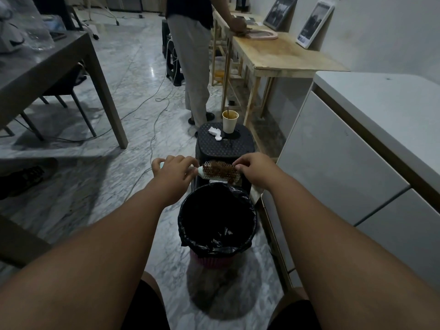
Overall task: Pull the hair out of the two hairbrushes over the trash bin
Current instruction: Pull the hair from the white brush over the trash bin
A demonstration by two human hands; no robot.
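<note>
Hairbrush (220, 173) in curled fingers (184, 163)

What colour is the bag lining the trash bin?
The trash bag is black, seen in the head view.

Bare forearms (142, 222), bare left grip (175, 173) and right grip (256, 172), black shorts (145, 310) over both thighs, hems stopping short of bare knees (148, 278).

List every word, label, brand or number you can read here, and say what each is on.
No text here is legible.
Small marks low on the white-framed picture on the wooden table: too blurred to read.
The dark-framed picture beside it: nothing readable.
The paper cup on the stool: plain, no print shows.
The hairbrush: no brand shows.
</note>
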